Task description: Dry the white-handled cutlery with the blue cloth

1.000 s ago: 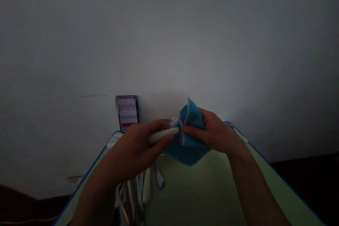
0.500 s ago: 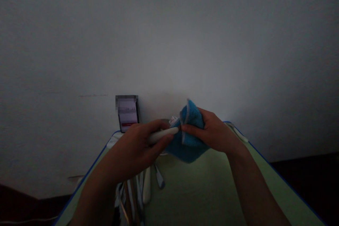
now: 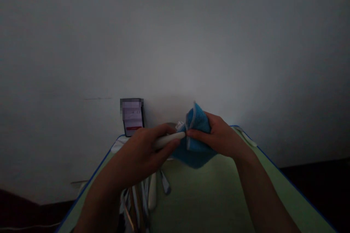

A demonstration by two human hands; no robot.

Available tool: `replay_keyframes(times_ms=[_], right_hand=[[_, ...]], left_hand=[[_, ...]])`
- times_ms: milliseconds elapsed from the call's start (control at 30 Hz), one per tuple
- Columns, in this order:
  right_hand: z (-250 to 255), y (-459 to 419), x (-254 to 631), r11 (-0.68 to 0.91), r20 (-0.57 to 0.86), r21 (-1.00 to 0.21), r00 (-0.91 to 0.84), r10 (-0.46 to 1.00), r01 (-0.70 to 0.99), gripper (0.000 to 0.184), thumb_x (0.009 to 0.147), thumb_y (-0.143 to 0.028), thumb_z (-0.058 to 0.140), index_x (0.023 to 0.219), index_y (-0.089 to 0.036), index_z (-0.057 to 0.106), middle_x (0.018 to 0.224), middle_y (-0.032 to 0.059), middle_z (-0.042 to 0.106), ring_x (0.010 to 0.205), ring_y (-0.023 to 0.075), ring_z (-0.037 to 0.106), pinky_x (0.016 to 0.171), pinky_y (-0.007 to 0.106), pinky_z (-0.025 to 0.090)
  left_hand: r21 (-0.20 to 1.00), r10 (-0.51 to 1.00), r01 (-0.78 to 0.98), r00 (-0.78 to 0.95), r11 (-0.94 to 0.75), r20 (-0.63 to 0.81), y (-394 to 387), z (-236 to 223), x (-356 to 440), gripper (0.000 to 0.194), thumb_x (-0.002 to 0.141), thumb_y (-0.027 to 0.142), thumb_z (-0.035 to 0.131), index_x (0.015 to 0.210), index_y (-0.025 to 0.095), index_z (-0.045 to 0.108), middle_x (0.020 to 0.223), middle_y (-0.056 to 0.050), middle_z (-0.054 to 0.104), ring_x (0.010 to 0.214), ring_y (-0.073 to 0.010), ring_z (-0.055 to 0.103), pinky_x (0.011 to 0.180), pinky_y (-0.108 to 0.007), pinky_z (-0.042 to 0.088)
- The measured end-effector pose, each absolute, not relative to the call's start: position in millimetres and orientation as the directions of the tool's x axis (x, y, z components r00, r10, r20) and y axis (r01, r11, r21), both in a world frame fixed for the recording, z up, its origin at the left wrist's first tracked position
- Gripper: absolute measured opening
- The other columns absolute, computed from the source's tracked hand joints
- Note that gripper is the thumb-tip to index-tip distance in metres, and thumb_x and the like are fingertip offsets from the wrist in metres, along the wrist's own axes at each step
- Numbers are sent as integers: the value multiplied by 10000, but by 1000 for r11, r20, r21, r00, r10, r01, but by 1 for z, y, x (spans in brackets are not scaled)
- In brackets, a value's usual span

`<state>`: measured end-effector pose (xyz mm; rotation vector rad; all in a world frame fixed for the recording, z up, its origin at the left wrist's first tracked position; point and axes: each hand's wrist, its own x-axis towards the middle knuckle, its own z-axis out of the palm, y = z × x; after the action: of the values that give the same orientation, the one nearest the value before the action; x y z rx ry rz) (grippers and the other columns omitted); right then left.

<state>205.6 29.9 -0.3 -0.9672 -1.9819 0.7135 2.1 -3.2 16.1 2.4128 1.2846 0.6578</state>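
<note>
My left hand [image 3: 147, 149] is closed around a pale, rounded handle [image 3: 170, 139] that points to the right. The far part of that utensil runs into a blue cloth [image 3: 197, 156] with a light edge, so its kind is hidden. My right hand [image 3: 220, 134] pinches the folded cloth around the utensil just past the handle's end, thumb pressed on the near side. A white tag [image 3: 179, 125] shows at the cloth's upper left. Both hands are held above the green table, in the middle of the view.
The green table [image 3: 202, 200] has a blue edge and meets a grey wall [image 3: 180, 43]. A phone [image 3: 133, 118] leans upright on the wall at left. Several utensils [image 3: 136, 204] lie below my left forearm, beside a pale handle [image 3: 152, 193]. Another pale-handled utensil [image 3: 248, 138] lies at the right edge.
Hardly anything differs. Both hands keep their grip on the handle and the cloth; the whole view has shifted very slightly.
</note>
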Motion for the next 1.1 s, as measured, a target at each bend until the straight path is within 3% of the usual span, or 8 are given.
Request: replay_keyframes(times_ms=[1100], right_hand=[[0, 29, 207, 543, 385, -743, -414, 825, 390, 219, 775, -368, 611, 882, -178, 580, 812, -3, 618, 719, 118, 525, 655, 235, 431]], left_hand=[[495, 846, 693, 490, -524, 211, -3, 15, 1, 288, 889, 416, 432, 940, 187, 599, 693, 14, 633, 594, -126, 581, 531, -217, 396]])
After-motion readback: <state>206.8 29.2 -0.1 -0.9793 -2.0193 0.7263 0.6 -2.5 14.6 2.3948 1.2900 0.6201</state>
